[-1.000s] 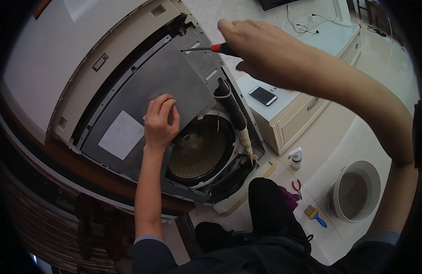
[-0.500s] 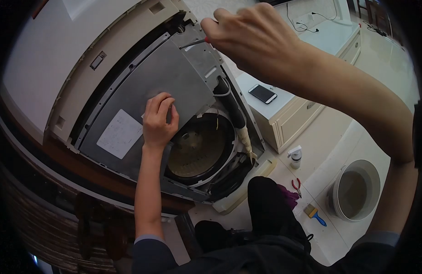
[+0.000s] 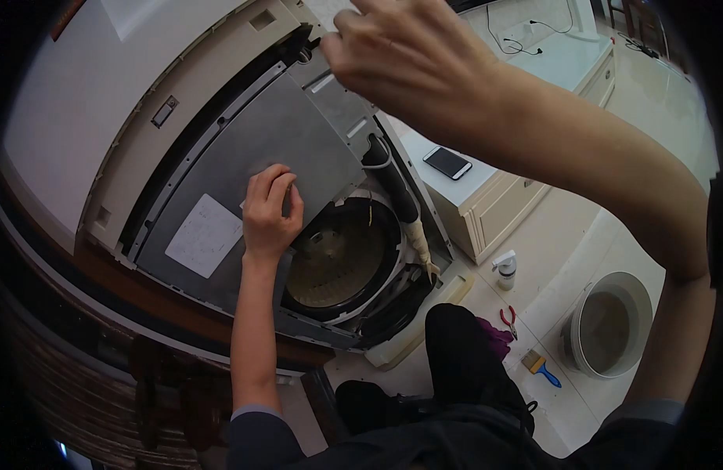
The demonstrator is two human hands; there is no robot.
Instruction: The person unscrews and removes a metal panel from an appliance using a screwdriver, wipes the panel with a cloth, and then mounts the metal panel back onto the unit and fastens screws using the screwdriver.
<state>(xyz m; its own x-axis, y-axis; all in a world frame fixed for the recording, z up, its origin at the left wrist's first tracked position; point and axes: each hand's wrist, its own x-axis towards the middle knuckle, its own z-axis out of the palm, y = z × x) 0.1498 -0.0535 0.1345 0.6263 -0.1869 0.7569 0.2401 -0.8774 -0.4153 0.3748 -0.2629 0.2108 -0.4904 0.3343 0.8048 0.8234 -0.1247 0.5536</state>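
My right hand [image 3: 412, 55] is closed in a fist at the top of the view, by the upper edge of an opened floor-standing appliance. The fist is wrapped round a screwdriver, whose red-ended handle and metal shaft showed a moment ago; the hand hides it now. My left hand [image 3: 274, 207] rests near the grey metal panel [image 3: 271, 125] with its fingers curled and thumb towards the fingertips; what they hold, if anything, is hidden. A white label [image 3: 205, 235] is stuck on the panel. Below it sits a round fan housing [image 3: 338, 258] with a black rim.
A wrapped pipe [image 3: 412, 223] runs down the appliance's right side. On the low cabinet [image 3: 486, 211] lies a phone [image 3: 447, 163]. The floor holds a spray bottle [image 3: 505, 270], red-handled pliers [image 3: 508, 321], a purple cloth [image 3: 496, 338], a brush [image 3: 543, 370] and a bucket [image 3: 576, 341].
My right hand has moved up and slightly left, and the screwdriver shaft has gone out of sight. My left hand has hardly moved.
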